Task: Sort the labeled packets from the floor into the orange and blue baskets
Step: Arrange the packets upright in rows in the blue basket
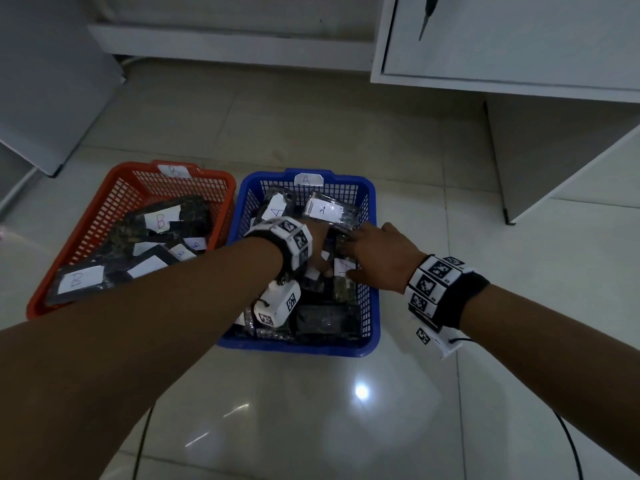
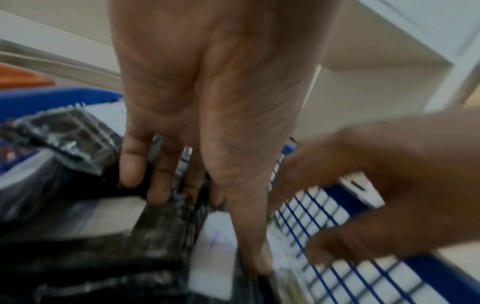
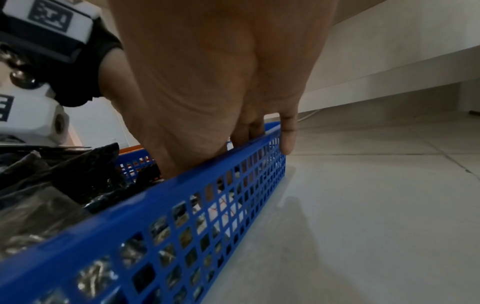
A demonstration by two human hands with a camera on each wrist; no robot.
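The blue basket (image 1: 294, 346), tagged A, holds several dark packets with white labels; one marked A (image 1: 323, 209) lies at its far end. To its left, the orange basket (image 1: 114, 188), tagged B, carries packets marked B (image 1: 161, 220). Both hands are inside the blue basket. My left hand (image 1: 317, 252) reaches down with fairly straight fingers (image 2: 155, 191) resting on a dark labelled packet (image 2: 218, 246), the thumb lying along its white label. My right hand (image 1: 349, 258) comes in over the basket's right rim (image 3: 182, 185) with fingers extended, holding nothing that I can see; its little finger hangs outside the rim.
A white cabinet (image 1: 519, 46) stands on the right beyond the baskets, a low white ledge (image 1: 225, 46) runs along the back and a grey panel (image 1: 45, 81) leans at the left. Glossy floor tiles (image 1: 362, 391) lie in front, crossed by a black cable (image 1: 571, 441).
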